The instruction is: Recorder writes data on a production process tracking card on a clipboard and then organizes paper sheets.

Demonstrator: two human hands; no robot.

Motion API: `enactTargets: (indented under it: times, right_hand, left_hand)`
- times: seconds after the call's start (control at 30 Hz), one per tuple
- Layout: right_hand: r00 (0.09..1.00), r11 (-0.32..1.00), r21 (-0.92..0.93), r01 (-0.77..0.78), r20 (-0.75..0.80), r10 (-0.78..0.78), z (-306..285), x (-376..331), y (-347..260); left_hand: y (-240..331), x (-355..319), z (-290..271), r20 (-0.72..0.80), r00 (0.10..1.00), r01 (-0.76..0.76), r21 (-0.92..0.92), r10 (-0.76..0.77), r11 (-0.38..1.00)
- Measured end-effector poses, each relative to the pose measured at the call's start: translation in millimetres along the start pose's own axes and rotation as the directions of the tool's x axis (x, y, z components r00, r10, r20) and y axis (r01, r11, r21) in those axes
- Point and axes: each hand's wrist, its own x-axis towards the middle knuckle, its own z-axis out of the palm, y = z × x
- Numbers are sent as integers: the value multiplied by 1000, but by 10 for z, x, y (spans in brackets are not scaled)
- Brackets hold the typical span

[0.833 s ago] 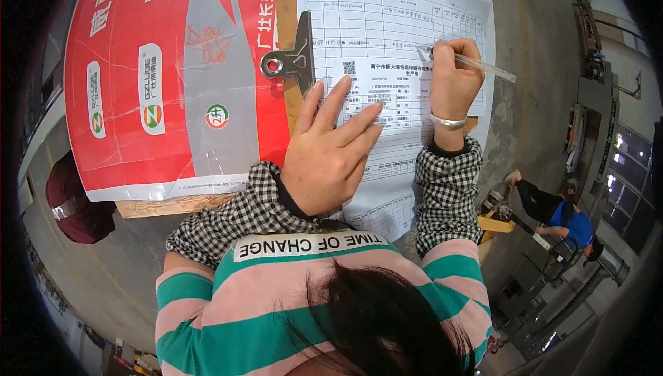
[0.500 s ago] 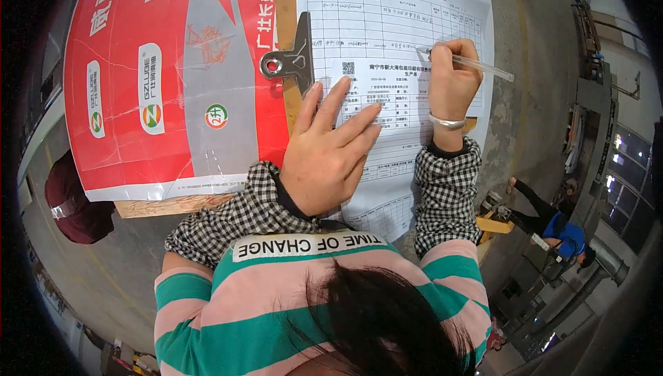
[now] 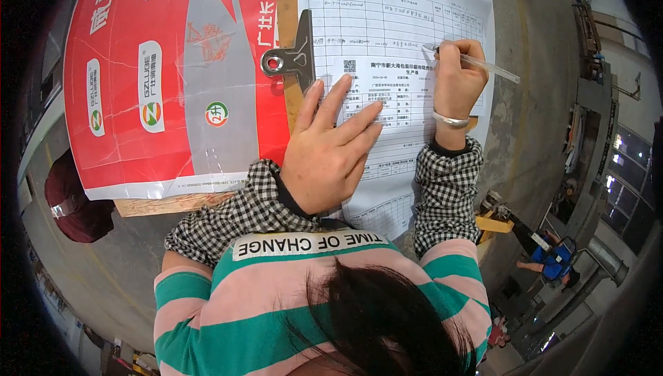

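Note:
My right hand (image 3: 458, 86) grips a clear-barrelled pen (image 3: 503, 73), its tip on a row of the ruled form (image 3: 407, 20) that bears handwriting. Over that form's lower part lies a second printed sheet (image 3: 394, 151) with a square code in its corner. My left hand (image 3: 328, 148) rests flat on this sheet's left side, fingers spread. A metal bulldog clip (image 3: 290, 62) bites the left edge of the papers, just beyond my left fingertips. Brown board (image 3: 290, 100) shows beneath them.
A large red and grey printed sheet (image 3: 166, 86) spreads to the left, over a wooden edge (image 3: 173, 204). Beyond it stands something dark red (image 3: 79, 200). At the far right a person in blue (image 3: 554, 260) is near machinery (image 3: 608, 258).
My right hand has moved slightly right along the row with the pen, leaving a little more writing. My left hand stays put. The person in blue has changed posture.

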Motion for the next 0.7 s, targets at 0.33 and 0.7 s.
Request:
enactTargets:
  times: [0.33, 0.7]
  right_hand:
    - [999, 1000, 17, -11, 33, 11, -67, 48, 32]
    - [999, 999, -27, 32, 42, -31, -47, 15, 52]
  left_hand:
    - [-9, -5, 7, 9, 1000, -8, -10, 8, 1000]
    - [-17, -17, 24, 28, 1000, 9, 6, -9, 1000]
